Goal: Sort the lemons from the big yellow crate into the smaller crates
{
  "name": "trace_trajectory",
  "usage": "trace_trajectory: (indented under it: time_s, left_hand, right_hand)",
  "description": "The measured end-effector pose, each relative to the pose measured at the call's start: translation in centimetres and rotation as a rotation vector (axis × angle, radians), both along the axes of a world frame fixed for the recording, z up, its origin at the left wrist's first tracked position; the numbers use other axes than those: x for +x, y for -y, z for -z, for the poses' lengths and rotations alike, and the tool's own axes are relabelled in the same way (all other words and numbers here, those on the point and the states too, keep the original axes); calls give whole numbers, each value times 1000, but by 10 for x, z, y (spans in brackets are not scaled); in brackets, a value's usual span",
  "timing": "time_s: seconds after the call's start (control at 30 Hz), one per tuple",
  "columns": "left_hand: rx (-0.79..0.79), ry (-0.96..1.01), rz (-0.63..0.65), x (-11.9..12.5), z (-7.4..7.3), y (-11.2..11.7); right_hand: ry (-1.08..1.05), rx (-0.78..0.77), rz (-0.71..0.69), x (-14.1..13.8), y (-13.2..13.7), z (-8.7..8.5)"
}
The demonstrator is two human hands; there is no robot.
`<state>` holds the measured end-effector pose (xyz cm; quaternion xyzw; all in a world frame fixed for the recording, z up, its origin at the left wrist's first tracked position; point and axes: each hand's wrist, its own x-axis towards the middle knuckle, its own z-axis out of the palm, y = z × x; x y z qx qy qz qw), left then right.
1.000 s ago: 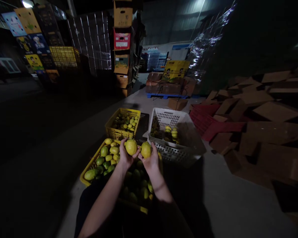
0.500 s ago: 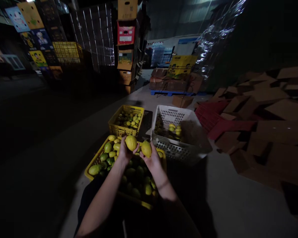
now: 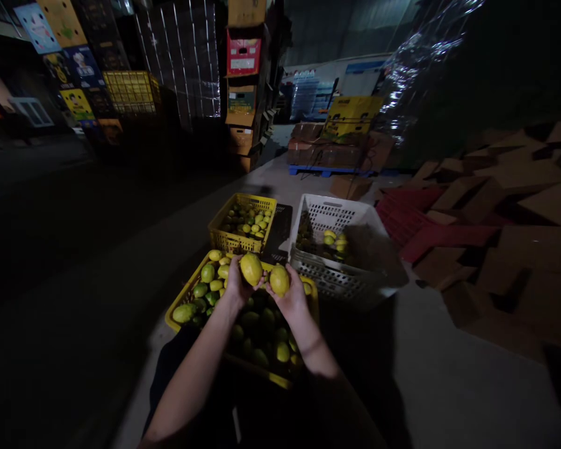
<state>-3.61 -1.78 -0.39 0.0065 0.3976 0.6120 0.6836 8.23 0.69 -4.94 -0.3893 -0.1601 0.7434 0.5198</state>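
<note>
My left hand (image 3: pixel 236 285) is closed around a yellow lemon (image 3: pixel 251 269). Close beside it, my right hand (image 3: pixel 292 297) holds a second yellow lemon (image 3: pixel 279 280), its fingers curled about the fruit. Both hands are above the near yellow crate (image 3: pixel 183 288), which is filled with green and yellow lemons (image 3: pixel 208 272); my forearms and shadow cover part of these. Behind it is a smaller-looking yellow crate (image 3: pixel 236 242) with more lemons. To the right stands a white crate (image 3: pixel 325 268) with several lemons (image 3: pixel 340 243) inside, partly in shadow.
Flattened cardboard (image 3: pixel 533 243) and a red crate (image 3: pixel 404 215) lie piled on the right. Farther back, yellow boxes (image 3: pixel 353 118) sit on a blue pallet (image 3: pixel 325 170). A tall stack of cartons (image 3: pixel 243 59) stands at the back. The left side is dark.
The view has shifted slightly, so the scene sits a little farther right. The lemon in my right hand has turned a little. Both hands keep their hold.
</note>
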Motion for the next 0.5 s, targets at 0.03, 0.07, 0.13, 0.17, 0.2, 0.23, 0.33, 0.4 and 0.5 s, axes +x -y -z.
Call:
trace_trajectory:
  time_s: [0.03,0.07,0.13,0.17,0.2,0.23,0.33,0.4,0.5]
  left_hand:
    - [-13,10,18,0,-1,0]
    - [-26,29,28,0,-2,1]
    - [-15,59,17,0,-3,2]
    - [-7,70,6,1,-3,2]
    - [1,75,-4,1,-3,2]
    - [11,74,-8,1,-3,2]
    - [26,62,17,2,-2,1]
    - [28,52,28,2,-2,1]
    - [28,34,28,3,-2,1]
  right_hand:
    - [-19,12,3,0,1,0]
    - [-43,17,9,1,1,-1]
    - [-97,-1,15,1,3,-2]
    - [-124,-23,21,1,3,-3]
    - [-147,-44,28,1,4,-4]
    - [-163,-63,37,1,4,-4]
    - [-186,-102,69,0,4,-7]
    - [-186,-107,73,1,4,-9]
    - [-153,-67,47,3,6,-13]
